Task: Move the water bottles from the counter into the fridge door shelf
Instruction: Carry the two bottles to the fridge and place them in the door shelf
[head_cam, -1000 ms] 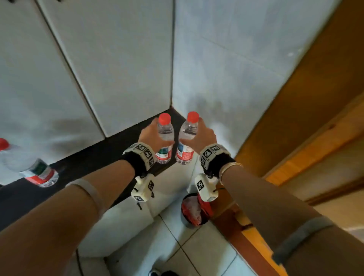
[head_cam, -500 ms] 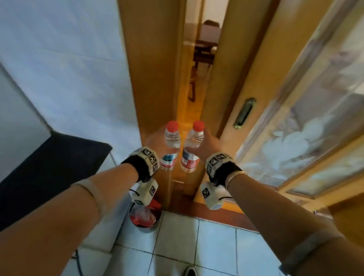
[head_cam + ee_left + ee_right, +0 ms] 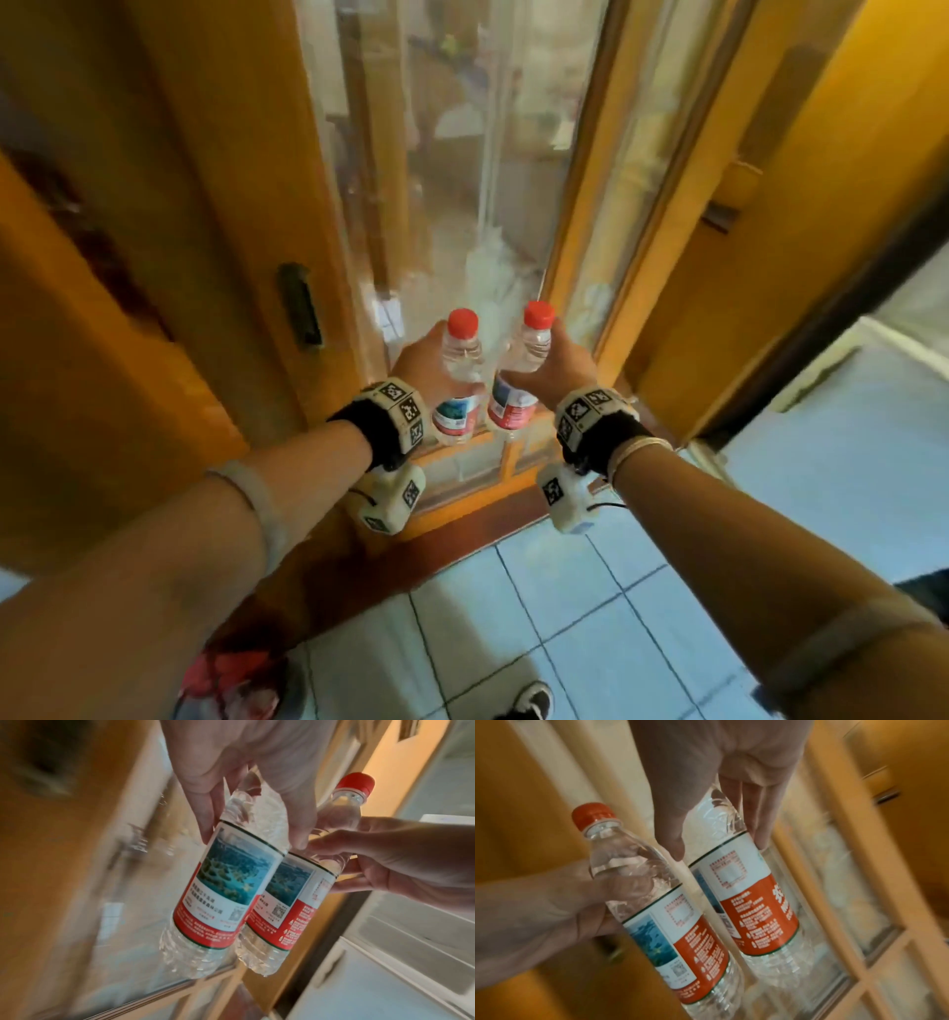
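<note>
Up in front of me I hold two water bottles side by side, close together. My left hand [image 3: 426, 360] grips the left bottle [image 3: 459, 380] round its clear upper part, fingers and thumb curled on it. My right hand [image 3: 557, 362] grips the right bottle [image 3: 518, 383] the same way. Both have red caps and red and white labels. They stand almost upright in the air, near a yellow wood door [image 3: 215, 216] with a glass pane [image 3: 462, 169]. Blue floor tiles [image 3: 590, 616] lie below, and white fridge shelves [image 3: 401, 925] show on the right
</note>
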`<state>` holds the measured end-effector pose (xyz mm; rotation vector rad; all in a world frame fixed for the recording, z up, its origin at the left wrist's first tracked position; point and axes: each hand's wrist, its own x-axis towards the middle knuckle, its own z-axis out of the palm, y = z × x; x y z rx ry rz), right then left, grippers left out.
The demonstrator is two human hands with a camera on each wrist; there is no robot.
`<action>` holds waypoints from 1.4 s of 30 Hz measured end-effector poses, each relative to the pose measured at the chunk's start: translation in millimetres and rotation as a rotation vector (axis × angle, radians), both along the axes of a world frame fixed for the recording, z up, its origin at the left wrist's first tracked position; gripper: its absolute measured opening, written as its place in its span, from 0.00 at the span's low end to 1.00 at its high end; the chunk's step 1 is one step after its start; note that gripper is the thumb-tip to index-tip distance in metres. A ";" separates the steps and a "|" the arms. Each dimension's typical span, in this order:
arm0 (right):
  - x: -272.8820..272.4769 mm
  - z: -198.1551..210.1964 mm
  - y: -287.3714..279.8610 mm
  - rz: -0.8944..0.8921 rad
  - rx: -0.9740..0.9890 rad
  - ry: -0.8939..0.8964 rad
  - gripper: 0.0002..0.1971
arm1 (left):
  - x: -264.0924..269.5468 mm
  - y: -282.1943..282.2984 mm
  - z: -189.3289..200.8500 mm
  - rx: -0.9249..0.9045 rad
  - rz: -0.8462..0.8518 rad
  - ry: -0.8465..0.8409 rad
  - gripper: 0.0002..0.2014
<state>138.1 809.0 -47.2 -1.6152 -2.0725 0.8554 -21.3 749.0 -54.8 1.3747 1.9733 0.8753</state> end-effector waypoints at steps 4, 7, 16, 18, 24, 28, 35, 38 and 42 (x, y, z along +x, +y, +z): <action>78.2 12.3 59.0 -0.154 -0.006 -0.010 0.46 | 68.5 75.9 9.3 0.035 -0.110 -0.050 0.37; 135.8 19.8 94.9 -0.267 0.006 0.056 0.38 | 121.0 129.8 17.7 0.044 -0.211 -0.055 0.36; 289.7 32.5 166.7 -0.615 0.057 0.198 0.34 | 271.3 261.5 37.5 0.091 -0.487 -0.112 0.33; 321.8 35.8 174.6 -0.711 0.102 0.219 0.27 | 304.3 286.8 41.2 0.091 -0.575 -0.112 0.33; 406.4 52.4 187.2 -0.970 0.144 0.050 0.33 | 410.1 351.6 50.2 0.145 -0.822 -0.095 0.32; 455.7 64.2 185.5 -1.197 0.151 -0.001 0.42 | 480.8 372.8 63.7 0.137 -0.991 -0.193 0.35; 527.5 84.5 147.8 -1.483 0.234 -0.010 0.29 | 596.6 369.0 81.4 0.135 -1.164 -0.297 0.33; 558.1 86.1 131.5 -1.568 0.293 -0.013 0.33 | 644.9 359.4 83.3 0.152 -1.202 -0.326 0.34; 604.0 82.1 119.2 -1.630 0.265 -0.017 0.30 | 704.6 347.6 83.9 0.118 -1.243 -0.356 0.34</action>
